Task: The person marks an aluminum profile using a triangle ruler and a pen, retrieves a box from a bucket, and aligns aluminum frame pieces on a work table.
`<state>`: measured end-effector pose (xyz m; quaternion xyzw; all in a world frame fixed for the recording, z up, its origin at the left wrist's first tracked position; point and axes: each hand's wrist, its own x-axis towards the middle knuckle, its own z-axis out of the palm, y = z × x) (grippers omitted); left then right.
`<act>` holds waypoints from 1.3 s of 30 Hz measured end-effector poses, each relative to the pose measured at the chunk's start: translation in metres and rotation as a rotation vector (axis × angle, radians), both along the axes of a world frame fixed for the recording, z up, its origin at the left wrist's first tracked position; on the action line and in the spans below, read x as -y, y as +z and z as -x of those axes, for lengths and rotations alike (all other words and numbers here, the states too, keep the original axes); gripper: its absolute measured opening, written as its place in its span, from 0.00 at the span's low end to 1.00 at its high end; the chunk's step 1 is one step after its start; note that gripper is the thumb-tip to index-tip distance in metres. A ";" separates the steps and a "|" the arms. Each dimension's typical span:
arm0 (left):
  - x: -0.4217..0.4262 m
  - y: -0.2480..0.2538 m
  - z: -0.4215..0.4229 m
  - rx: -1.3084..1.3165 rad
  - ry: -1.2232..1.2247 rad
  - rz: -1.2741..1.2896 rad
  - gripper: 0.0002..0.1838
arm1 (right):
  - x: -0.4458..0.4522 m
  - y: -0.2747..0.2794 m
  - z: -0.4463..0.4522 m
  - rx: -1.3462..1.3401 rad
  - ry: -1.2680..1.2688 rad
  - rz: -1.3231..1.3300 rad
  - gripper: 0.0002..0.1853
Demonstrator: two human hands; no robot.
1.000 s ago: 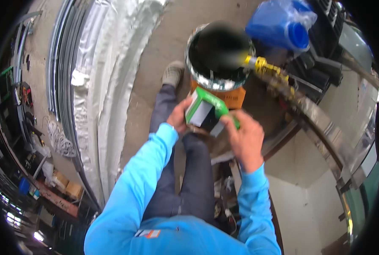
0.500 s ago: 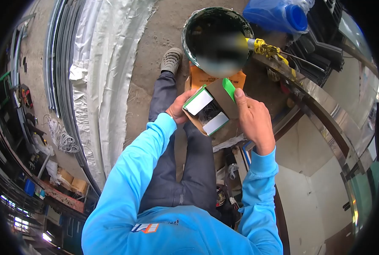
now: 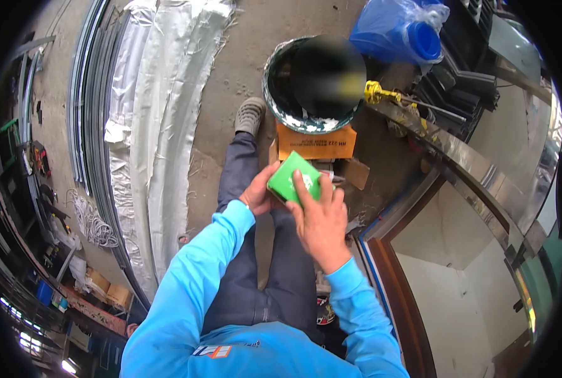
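A small green cardboard box [image 3: 283, 181] with white print on its lid is held in front of my legs, lid down over its opening. Around its left side, my left hand [image 3: 259, 189] is closed, gripping it from below and the side. My right hand [image 3: 322, 220] is on the lid and the near right edge, index finger pressed on the top and thumb at the near side. The box's contents are hidden under the lid. Just beyond is an orange carton [image 3: 317, 141] with black print, partly behind the box.
A dark green bucket [image 3: 274, 107] with a white-flecked rim stands behind the carton, its inside partly blurred. A yellow tool [image 3: 378, 92] lies to its right, near a blue plastic container [image 3: 424, 39]. Silvery sheeting [image 3: 158, 126] and long metal profiles [image 3: 92, 94] run along the left.
The box's raised flap has come down, covering the dark contents seen before. My right hand has moved left and down onto the lid, and the box is slightly lower.
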<state>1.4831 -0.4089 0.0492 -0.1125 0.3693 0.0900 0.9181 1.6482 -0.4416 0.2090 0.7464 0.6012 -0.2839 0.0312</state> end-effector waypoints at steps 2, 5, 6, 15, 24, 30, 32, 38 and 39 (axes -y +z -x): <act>-0.001 0.010 0.004 -0.027 -0.060 0.010 0.34 | 0.019 -0.010 0.005 -0.007 -0.037 0.058 0.37; 0.012 0.007 0.010 -0.057 -0.137 -0.069 0.40 | 0.040 -0.012 0.012 -0.017 -0.005 0.084 0.38; 0.014 0.007 0.011 -0.078 -0.129 -0.062 0.39 | 0.042 -0.013 0.012 -0.004 0.023 0.090 0.39; -0.015 0.021 0.010 -0.152 -0.193 0.004 0.40 | 0.030 -0.037 0.001 -0.050 0.182 0.150 0.49; -0.050 0.004 0.018 -0.205 -0.415 -0.016 0.40 | -0.006 -0.066 -0.003 -0.311 -0.129 0.043 0.60; -0.060 -0.003 0.015 -0.259 -0.342 0.000 0.38 | -0.044 -0.095 -0.013 -0.433 -0.307 0.230 0.65; -0.055 -0.005 0.020 -0.359 -0.347 -0.073 0.38 | -0.051 -0.105 -0.013 -0.437 -0.375 0.204 0.65; -0.033 0.005 0.078 -0.702 -0.844 -0.934 0.35 | -0.078 -0.179 -0.029 -0.614 -0.839 0.136 0.59; -0.033 0.013 0.088 -0.714 -0.950 -1.084 0.35 | -0.083 -0.193 -0.032 -0.618 -0.938 0.142 0.59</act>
